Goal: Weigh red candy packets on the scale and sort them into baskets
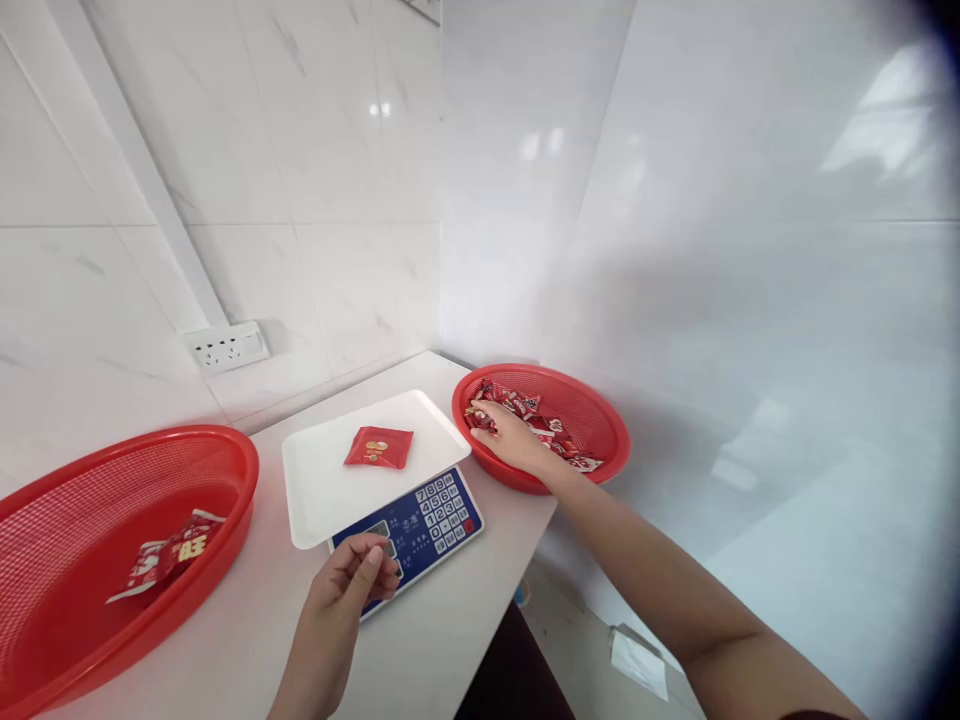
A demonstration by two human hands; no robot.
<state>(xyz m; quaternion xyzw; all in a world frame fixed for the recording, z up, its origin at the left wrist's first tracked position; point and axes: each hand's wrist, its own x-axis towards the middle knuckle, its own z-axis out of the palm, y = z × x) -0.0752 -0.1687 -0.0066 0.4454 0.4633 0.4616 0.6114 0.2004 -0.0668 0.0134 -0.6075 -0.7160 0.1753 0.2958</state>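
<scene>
A left red basket [75,615], cut off at the left edge, stands on the worktop [420,640] with shiny packets [171,555] inside. Beyond it to the right, a blue scale [441,515] carries a white tray [315,490] bearing a flat red packet [379,447]; the tray hides its far part. The left hand [354,580] covers some display, thumb against curled fingers. Farther right, the right hand [508,436] reaches into the right red basket [609,425], fingers bent among small wrapped snacks [556,430]; whether they pinch one, I cannot tell.
</scene>
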